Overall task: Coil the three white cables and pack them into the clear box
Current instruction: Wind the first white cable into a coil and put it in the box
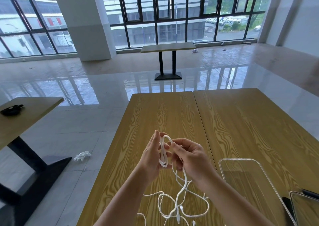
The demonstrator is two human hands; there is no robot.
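Wood-grain bench up front. Left hand has its grip around a few loops of white cable, right hand pinching the strand beside it. Loose cables below the hands, clear box right of them.

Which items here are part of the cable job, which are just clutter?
Job:
- cable being coiled, held by left hand and right hand
- loose cables on the table
- clear box

Lying about:
- white glove on floor
- black thing on side table
- dark phone
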